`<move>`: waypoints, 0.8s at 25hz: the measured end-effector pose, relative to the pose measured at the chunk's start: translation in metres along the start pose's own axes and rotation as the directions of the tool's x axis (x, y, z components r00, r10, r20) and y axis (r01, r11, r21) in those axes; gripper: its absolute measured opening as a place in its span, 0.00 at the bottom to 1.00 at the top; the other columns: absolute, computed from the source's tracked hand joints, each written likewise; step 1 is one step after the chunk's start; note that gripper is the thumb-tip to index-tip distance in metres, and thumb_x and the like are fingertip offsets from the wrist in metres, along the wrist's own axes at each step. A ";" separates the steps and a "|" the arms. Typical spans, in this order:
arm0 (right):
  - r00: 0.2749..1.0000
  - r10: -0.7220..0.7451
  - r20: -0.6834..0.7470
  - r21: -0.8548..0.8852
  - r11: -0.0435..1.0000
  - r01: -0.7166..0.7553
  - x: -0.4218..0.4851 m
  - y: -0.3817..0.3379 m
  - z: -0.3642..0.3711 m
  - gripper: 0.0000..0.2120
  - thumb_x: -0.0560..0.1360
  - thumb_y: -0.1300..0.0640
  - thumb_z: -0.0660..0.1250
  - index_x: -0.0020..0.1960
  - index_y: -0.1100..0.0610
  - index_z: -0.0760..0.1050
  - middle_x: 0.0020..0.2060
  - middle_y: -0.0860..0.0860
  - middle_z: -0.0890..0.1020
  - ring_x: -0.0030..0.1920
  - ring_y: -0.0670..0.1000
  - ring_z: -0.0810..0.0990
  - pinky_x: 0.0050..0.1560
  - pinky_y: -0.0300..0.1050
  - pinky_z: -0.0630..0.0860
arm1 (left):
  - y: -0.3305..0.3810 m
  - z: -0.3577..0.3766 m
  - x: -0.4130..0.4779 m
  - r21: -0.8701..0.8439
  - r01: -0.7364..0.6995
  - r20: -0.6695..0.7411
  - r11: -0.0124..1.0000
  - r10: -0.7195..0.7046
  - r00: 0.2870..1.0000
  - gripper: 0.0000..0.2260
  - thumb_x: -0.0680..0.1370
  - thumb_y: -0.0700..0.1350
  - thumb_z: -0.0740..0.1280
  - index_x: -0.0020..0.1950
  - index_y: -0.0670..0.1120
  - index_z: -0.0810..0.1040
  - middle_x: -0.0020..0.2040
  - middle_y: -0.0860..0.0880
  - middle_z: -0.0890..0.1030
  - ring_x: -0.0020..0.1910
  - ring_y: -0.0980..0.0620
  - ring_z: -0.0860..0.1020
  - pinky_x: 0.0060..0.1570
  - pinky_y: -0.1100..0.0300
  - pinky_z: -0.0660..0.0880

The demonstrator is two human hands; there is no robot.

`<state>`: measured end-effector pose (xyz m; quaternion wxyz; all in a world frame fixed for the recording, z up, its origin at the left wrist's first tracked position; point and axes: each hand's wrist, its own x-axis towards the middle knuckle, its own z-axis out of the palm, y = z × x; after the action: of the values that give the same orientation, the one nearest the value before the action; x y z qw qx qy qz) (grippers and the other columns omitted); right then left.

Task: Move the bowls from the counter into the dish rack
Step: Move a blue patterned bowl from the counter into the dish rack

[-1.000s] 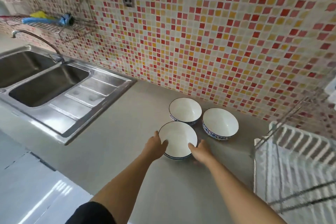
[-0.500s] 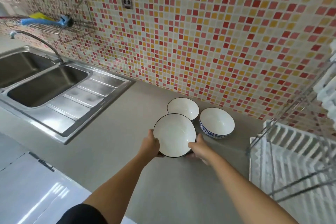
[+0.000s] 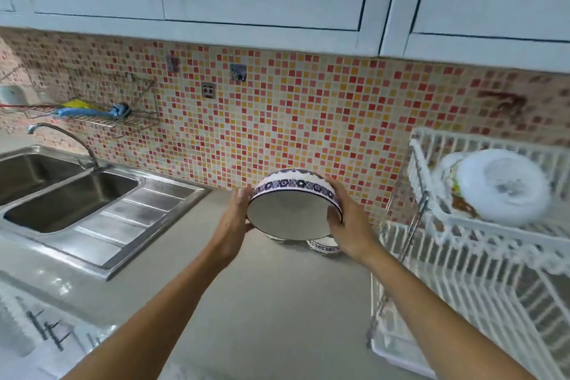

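I see a round white bowl [image 3: 293,210] with a blue flower band, tilted. My left hand [image 3: 236,219] and right hand [image 3: 347,225] clamp their fingers on its glossy sides above the smooth grey counter [image 3: 262,318].

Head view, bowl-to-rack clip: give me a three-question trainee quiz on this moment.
1. True or false: the lifted bowl rests on the counter.
2. Which hands hold it? A left hand only; B right hand only; C both.
3. Fill in: on the dish rack upper tier lies a white ____.

Key: 1 false, it is held up and tilted. 2 C. 3 dish, blurred.
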<state>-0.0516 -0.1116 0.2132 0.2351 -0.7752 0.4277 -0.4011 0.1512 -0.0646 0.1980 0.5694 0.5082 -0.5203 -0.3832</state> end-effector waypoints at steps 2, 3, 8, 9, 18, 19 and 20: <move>0.985 -0.155 -0.076 -0.082 0.985 0.149 -0.016 -0.018 -0.034 0.27 0.75 0.62 0.57 0.73 0.50 0.60 0.67 0.48 0.73 0.66 0.49 0.71 0.66 0.45 0.68 | 0.040 0.010 -0.006 0.035 -0.103 0.145 0.994 0.097 0.985 0.27 0.69 0.72 0.49 0.59 0.60 0.70 0.60 0.50 0.78 0.57 0.51 0.77 0.50 0.64 0.74; 0.971 -0.213 -0.107 -0.127 0.972 0.199 -0.022 -0.027 -0.051 0.27 0.74 0.60 0.56 0.73 0.49 0.60 0.67 0.48 0.72 0.65 0.48 0.72 0.66 0.45 0.69 | 0.059 0.015 -0.009 0.053 -0.164 0.213 0.985 0.149 0.966 0.27 0.65 0.77 0.51 0.57 0.66 0.69 0.59 0.54 0.78 0.57 0.53 0.78 0.51 0.64 0.74; 0.874 -0.398 -0.279 -0.257 0.908 0.332 -0.049 -0.051 -0.142 0.33 0.72 0.67 0.64 0.69 0.42 0.58 0.64 0.54 0.74 0.59 0.54 0.77 0.57 0.49 0.77 | 0.136 0.065 -0.025 0.061 -0.479 0.413 0.876 0.415 0.811 0.32 0.60 0.79 0.56 0.62 0.75 0.60 0.60 0.71 0.72 0.56 0.61 0.79 0.50 0.65 0.79; 0.837 -0.453 -0.306 -0.314 0.879 0.360 -0.053 -0.051 -0.161 0.33 0.72 0.67 0.65 0.69 0.44 0.58 0.64 0.55 0.74 0.57 0.53 0.77 0.54 0.47 0.77 | 0.149 0.079 -0.027 0.064 -0.515 0.447 0.855 0.437 0.780 0.32 0.60 0.79 0.57 0.62 0.75 0.59 0.57 0.75 0.72 0.55 0.63 0.79 0.49 0.65 0.80; 0.762 -0.583 -0.283 -0.672 0.687 0.276 -0.084 0.005 -0.339 0.30 0.72 0.63 0.67 0.68 0.51 0.57 0.64 0.62 0.73 0.56 0.61 0.78 0.52 0.46 0.73 | 0.206 0.255 0.003 0.024 -0.681 0.582 0.731 0.544 0.604 0.31 0.61 0.67 0.71 0.58 0.59 0.65 0.54 0.50 0.80 0.49 0.53 0.83 0.42 0.58 0.82; 0.790 -0.554 -0.264 -0.696 0.676 0.241 -0.086 0.015 -0.362 0.33 0.71 0.66 0.68 0.68 0.50 0.56 0.65 0.63 0.72 0.57 0.62 0.77 0.56 0.48 0.72 | 0.207 0.280 0.007 0.010 -0.686 0.575 0.728 0.557 0.599 0.32 0.61 0.66 0.72 0.59 0.56 0.66 0.56 0.49 0.80 0.51 0.52 0.83 0.43 0.57 0.82; 0.828 -0.508 -0.237 -0.698 0.682 0.218 -0.088 0.024 -0.384 0.37 0.69 0.68 0.70 0.69 0.49 0.55 0.66 0.63 0.71 0.58 0.62 0.76 0.59 0.51 0.72 | 0.208 0.302 0.011 0.008 -0.691 0.564 0.722 0.568 0.599 0.32 0.61 0.65 0.72 0.59 0.55 0.66 0.58 0.48 0.79 0.52 0.51 0.82 0.43 0.56 0.82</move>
<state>-0.4065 -0.0579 0.3774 -0.2281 -0.7747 0.4111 -0.4228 -0.1623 -0.0903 0.3864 0.4415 0.2262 -0.8406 -0.2175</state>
